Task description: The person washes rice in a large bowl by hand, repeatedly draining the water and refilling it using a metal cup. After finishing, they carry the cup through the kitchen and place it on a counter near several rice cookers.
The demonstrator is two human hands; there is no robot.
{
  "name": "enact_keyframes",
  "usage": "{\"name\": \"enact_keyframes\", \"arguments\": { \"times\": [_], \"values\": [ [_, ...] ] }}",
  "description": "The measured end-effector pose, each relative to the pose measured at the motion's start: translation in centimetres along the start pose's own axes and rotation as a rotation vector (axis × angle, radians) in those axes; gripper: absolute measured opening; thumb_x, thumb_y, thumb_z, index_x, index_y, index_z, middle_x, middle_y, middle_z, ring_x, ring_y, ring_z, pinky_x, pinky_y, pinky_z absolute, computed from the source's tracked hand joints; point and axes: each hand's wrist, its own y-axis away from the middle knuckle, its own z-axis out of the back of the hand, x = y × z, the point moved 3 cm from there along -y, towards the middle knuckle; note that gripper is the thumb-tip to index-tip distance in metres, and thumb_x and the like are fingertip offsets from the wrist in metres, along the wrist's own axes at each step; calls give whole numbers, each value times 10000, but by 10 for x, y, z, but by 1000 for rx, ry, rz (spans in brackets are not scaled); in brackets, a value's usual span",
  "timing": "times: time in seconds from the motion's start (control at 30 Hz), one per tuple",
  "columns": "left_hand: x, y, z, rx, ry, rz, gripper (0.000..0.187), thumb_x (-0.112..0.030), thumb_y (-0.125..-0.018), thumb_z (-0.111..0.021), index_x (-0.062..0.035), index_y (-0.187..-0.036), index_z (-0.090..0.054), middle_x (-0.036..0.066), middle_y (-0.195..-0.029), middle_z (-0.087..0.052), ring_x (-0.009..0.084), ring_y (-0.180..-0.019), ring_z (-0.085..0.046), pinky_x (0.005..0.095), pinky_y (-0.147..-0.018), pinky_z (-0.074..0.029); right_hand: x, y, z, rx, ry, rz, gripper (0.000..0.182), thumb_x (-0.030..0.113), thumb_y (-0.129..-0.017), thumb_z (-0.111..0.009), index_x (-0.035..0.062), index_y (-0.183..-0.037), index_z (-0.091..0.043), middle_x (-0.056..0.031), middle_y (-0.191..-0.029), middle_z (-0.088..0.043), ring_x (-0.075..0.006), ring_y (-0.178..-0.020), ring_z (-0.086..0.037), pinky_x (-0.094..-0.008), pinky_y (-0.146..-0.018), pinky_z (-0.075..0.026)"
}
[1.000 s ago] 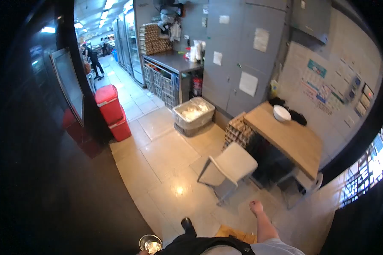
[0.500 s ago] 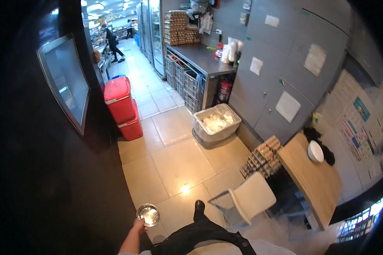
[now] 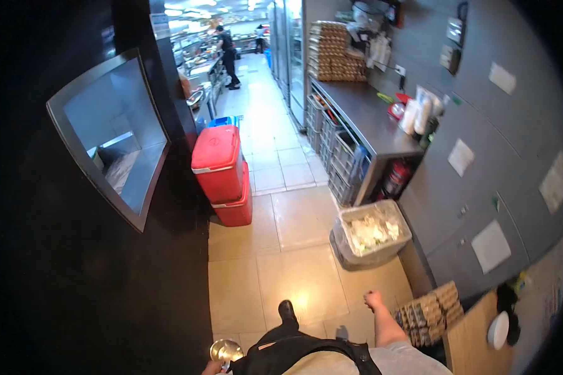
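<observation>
At the bottom left, my left hand (image 3: 213, 368) is closed on the rim of a shiny round metal bowl (image 3: 227, 351), and the frame edge cuts off part of that hand. The bowl hangs low beside my dark apron, tilted. My right hand (image 3: 373, 300) swings out in front on the right with its fingers curled in and nothing visible in them. Beneath it is the tiled floor; a stack of egg trays (image 3: 433, 314) stands just beyond my forearm.
Red coolers (image 3: 219, 164) are stacked on the left by a dark wall with a window. A lined bin (image 3: 376, 253) holds pale scraps. Egg trays (image 3: 338, 51) top the metal counter (image 3: 370, 119). A white bowl (image 3: 498, 330) sits at right. A person (image 3: 228, 57) stands farther down the aisle.
I have walked forward, and the coolers and bin are closer. The metal bowl has dropped lower in view. My right hand has come into view, and the chair has left it.
</observation>
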Motion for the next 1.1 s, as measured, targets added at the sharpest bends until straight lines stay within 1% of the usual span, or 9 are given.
{"name": "enact_keyframes", "arguments": {
  "times": [0.13,0.33,0.4,0.47,0.7,0.83,0.93,0.97,1.1],
  "values": [
    [-71,-29,-19,-26,27,54,217,-80,-798,-494,-7,-998,-535,131,-703,-603,217,-476,-580,387,-394,-430,113,-80,-49,66,-188,465,124,182,-762,-601,68,-804,-576,-57,-618,-571,-154,-503,-533,-305,-425,-410],
    [-223,-118,-3,-29,61,75,222,-85,-794,-501,23,-986,-526,161,-668,-598,217,-411,-556,360,-304,-382,127,-89,-34,531,442,-160,172,226,-757,-631,61,-800,-619,-82,-663,-604,-168,-563,-563,-317,-520,-454],
    [-303,-158,-8,-32,70,26,225,-87,-792,-504,33,-982,-523,171,-656,-597,217,-390,-548,351,-273,-366,88,-111,-26,264,411,52,180,230,-763,-622,61,-819,-642,-103,-752,-627,-185,-581,-574,-324,-547,-472],
    [-408,-133,-19,-210,153,-128,321,-86,-789,-519,56,-1068,-445,173,-674,-603,217,-401,-561,338,-291,-401,76,-108,-7,156,359,-156,210,199,-650,-663,76,-820,-659,-151,-780,-643,-237,-694,-622,-351,-598,-477],
    [-666,-132,-76,7,68,-342,305,-214,-875,-510,14,-1070,-459,150,-613,-597,169,-331,-489,297,-301,-376,143,-222,-2,348,542,-258,196,229,-665,-621,95,-799,-670,-135,-813,-646,-246,-738,-621,-358,-613,-477],
    [-712,-165,-114,91,154,-176,291,-190,-873,-520,9,-1081,-480,135,-622,-593,171,-351,-509,307,-294,-384,213,-344,-10,381,584,-148,197,246,-673,-598,105,-787,-677,-125,-833,-648,-251,-764,-621,-362,-622,-478],
    [-745,-160,-121,-50,5,-195,257,-197,-863,-536,54,-918,-541,134,-596,-577,190,-407,-557,326,-333,-418,261,-499,-35,339,742,305,203,258,-680,-580,113,-778,-682,-118,-847,-649,-255,-783,-620,-365,-629,-478],
    [-754,-155,-119,-62,-42,-188,253,-199,-849,-546,46,-913,-544,125,-603,-580,192,-435,-573,340,-359,-435,310,-532,-36,183,453,166,215,221,-755,-605,43,-635,-618,-99,-532,-573,-198,-456,-536,-368,-432,-412],
    [-769,-163,-119,-15,19,-110,268,-211,-817,-561,27,-939,-544,130,-685,-598,228,-564,-606,375,-453,-470,514,-649,-78,197,38,99,177,177,-745,-624,25,-828,-593,-81,-692,-596,-203,-560,-581,-313,-475,-464]
  ]
}}
